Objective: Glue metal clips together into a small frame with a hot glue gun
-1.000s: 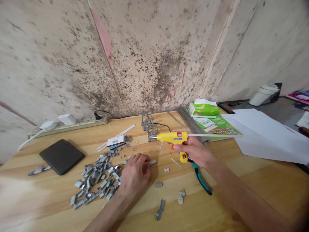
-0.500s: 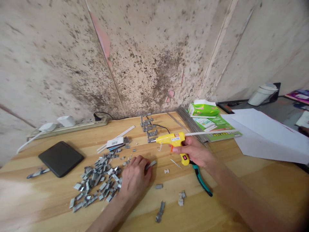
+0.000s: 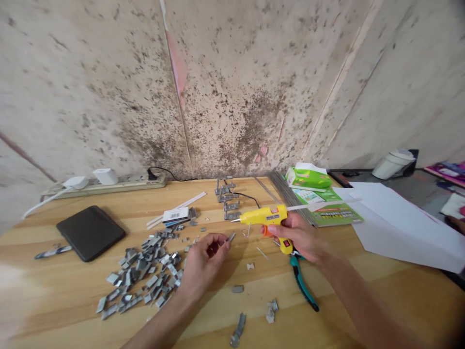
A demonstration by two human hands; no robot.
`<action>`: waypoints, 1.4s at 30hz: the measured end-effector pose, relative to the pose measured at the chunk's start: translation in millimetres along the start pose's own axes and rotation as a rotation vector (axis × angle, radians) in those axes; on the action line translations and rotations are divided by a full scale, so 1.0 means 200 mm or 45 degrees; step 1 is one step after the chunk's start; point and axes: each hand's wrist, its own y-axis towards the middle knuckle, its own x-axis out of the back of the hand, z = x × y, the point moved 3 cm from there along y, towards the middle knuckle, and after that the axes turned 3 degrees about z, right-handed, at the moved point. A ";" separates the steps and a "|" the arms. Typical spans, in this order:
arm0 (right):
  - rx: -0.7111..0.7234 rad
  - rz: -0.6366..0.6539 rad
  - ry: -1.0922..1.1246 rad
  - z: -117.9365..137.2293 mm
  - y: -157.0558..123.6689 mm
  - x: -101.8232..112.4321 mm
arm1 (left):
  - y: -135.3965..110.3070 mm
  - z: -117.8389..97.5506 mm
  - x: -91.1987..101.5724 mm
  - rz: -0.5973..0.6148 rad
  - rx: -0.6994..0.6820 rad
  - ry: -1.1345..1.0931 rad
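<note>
My right hand (image 3: 300, 238) grips a yellow glue gun (image 3: 264, 216) with a white glue stick out the back; its nozzle points left, raised above the wooden table (image 3: 363, 271). My left hand (image 3: 203, 259) pinches a small grey metal piece (image 3: 231, 236) between its fingertips, lifted just off the table, a little below and left of the nozzle. A heap of several similar grey metal pieces (image 3: 145, 274) lies to the left of that hand. A row of joined metal pieces (image 3: 227, 196) stands behind the gun.
Teal-handled pliers (image 3: 303, 286) lie under my right wrist. A black tablet (image 3: 90, 231), a pen (image 3: 49, 252) and a power strip (image 3: 109, 183) sit at the left. Metal rods (image 3: 286, 191), green packs (image 3: 308, 177) and white paper (image 3: 399, 223) lie right. Loose pieces (image 3: 238, 329) dot the front.
My left hand has picked a metal piece up off the table and turned it toward the glue gun. The gun has tilted slightly, nozzle down. The camera view has shifted.
</note>
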 end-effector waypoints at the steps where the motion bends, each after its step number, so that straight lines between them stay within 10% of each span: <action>1: 0.005 0.006 -0.021 0.01 0.00 0.00 | 0.00 0.01 0.00 -0.008 0.017 -0.112; 42: 0.186 -0.036 -0.617 0.09 -0.09 -0.05 | 0.00 0.02 -0.03 0.053 0.118 -0.583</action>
